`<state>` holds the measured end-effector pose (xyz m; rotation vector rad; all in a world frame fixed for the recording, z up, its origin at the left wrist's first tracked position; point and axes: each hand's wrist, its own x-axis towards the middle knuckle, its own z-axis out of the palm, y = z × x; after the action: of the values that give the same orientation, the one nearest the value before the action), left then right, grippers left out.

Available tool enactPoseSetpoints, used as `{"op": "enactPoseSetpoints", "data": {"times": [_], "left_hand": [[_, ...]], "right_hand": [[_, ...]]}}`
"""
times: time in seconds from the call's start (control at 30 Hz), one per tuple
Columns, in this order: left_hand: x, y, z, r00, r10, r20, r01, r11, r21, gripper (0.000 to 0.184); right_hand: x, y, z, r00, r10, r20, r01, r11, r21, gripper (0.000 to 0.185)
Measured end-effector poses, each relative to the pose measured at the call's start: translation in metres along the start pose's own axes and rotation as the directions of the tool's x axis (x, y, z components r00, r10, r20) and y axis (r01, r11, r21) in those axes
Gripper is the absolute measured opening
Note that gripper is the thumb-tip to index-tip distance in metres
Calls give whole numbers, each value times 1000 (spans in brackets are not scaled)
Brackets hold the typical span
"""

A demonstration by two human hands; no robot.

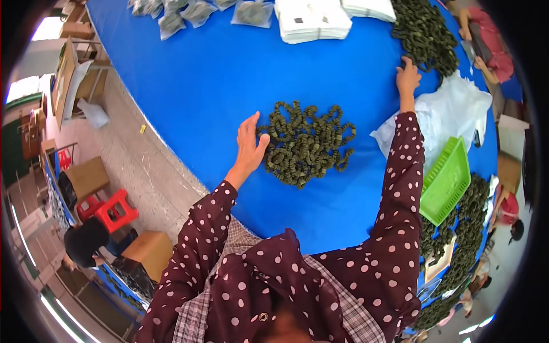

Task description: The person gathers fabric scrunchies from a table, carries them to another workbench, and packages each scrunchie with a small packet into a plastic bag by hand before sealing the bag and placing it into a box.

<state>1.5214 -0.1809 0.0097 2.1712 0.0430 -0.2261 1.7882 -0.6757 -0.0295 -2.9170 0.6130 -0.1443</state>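
Middle pile [306,146]: dark green ringed coils, heaped loosely on the blue worktop [211,74] in front of the person, between the two arms.
Left hand [249,143]: at the left edge of that heap, thumb standing away from the fingers; its grip is released (whether the skin touches the nearest coils is hard to tell).
Right hand [408,77]: stretched far forward, fingertips at the lower left edge of the large pile [426,34], which looks like the same dark green coils; I cannot tell whether this grip has hold of any.
Far edge: small clear bags [197,12] with dark contents, and to their right a white stack [313,20], with a second white stack [370,8] beside it.
Right side: a pale plastic bag [452,108] lies crumpled near the right forearm; a green basket [439,171] sits just below it, with more dark coils [469,211] next to the basket.
Around: a co-worker in a red top [494,48] at upper right; a red stool [117,210] on the floor at left.
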Motion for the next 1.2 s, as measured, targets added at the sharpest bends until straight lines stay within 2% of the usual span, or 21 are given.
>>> {"op": "enactPoseSetpoints", "data": {"times": [0.07,0.1,0.17,0.2,0.23,0.27,0.3,0.33,0.4,0.43,0.5,0.53,0.6,0.67,0.7,0.83,0.87,1.03,1.07,1.1,1.2], "left_hand": [[4,0,-8,1000,0,-8,-1,1000,-24,71],[5,2,-10,1000,14,-10,-14,998,-56,73],[5,7,-10,999,47,-24,-49,991,-122,76],[1,10,-8,992,119,-44,-121,990,-71,81],[-3,12,-2,986,157,-52,-159,986,-47,84],[-7,13,3,979,195,-59,-197,980,-23,87],[-10,8,14,950,308,-54,-302,948,103,92],[-14,4,24,911,411,-32,-394,890,227,97],[-7,1,44,915,402,-26,-380,884,273,102],[-4,5,49,916,400,-21,-379,884,273,102],[4,14,58,911,411,-42,-375,866,332,97],[3,14,62,912,407,-47,-370,868,330,97],[1,15,65,938,340,-66,-329,934,141,87],[7,15,62,951,297,-92,-298,955,-3,79],[9,16,61,954,281,-106,-288,956,-52,76],[8,22,52,975,149,-162,-202,899,-389,55],[7,25,48,976,130,-172,-194,878,-438,52],[-1,49,8,976,59,-212,-167,825,-540,45],[-1,55,-7,970,78,-230,-195,816,-544,44],[-4,63,-26,966,96,-239,-218,800,-558,43],[-30,75,-87,933,68,-354,-264,799,-541,43]], "right_hand": [[-10,11,14,985,-145,-92,156,981,115,35],[-43,-5,2,945,-226,-237,283,928,243,35],[-120,-40,-29,966,-194,-171,257,797,547,41],[-158,-41,-23,952,-226,-206,305,652,694,46],[-196,-41,-23,912,-314,-263,410,685,602,47],[-223,-34,-19,894,-404,-194,438,695,571,47],[-244,-31,-19,866,-486,-119,466,699,542,47],[-263,-44,-25,870,-491,-42,444,743,501,47],[-290,-67,-29,879,-476,-7,381,695,609,54],[-305,-79,-26,896,-443,36,303,668,680,66],[-333,-106,-23,858,-514,12,386,660,644,70],[-343,-119,-19,873,-487,3,357,644,677,69],[-364,-141,-14,884,-467,-8,335,622,708,69],[-375,-159,-11,945,-326,40,170,590,789,54],[-374,-164,-10,939,-342,32,186,586,788,54],[-377,-184,-16,962,-247,117,-47,273,961,38],[-378,-189,-21,959,-261,112,-36,278,960,38],[-374,-215,-61,960,-228,164,-111,228,967,29],[-375,-223,-71,957,-240,166,-114,219,969,28],[-375,-231,-72,958,-273,85,-24,219,975,29],[-390,-278,-121,918,-365,154,-77,216,973,31]]}}
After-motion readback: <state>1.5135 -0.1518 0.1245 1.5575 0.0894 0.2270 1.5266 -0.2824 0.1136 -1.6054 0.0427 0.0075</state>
